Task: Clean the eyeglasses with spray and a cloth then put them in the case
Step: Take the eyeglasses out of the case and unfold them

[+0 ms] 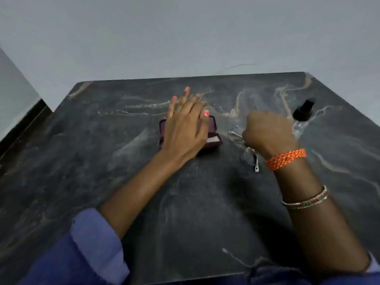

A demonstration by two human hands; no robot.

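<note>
We see the eyeglasses (249, 154) lying on the dark marbled table (185, 202), right of centre: a thin, pale metal frame with clear lenses, one rounded lens and a small silvery end piece showing just below the right hand (269, 133), another stretch of frame poking out to that hand's left. The middle of the glasses is hidden under the hand. The right hand is curled into a loose fist over them, knuckles up; we cannot tell whether its fingers actually grip the frame, since they are turned away from us.

Just left of the glasses sits the case (213, 136), a small maroon box lying open, with a pale lining or cloth showing inside at its right end. The left hand (185, 128) is spread flat above it, fingers extended and apart, covering most of the case and holding nothing.

Beyond the right hand, near the table's far right, stands the spray bottle (301, 118), clear-bodied with a black cap, somewhat blurred.

An orange braided band (286, 159) circles the right wrist, with thin bangles (304, 200) lower on the forearm.
</note>
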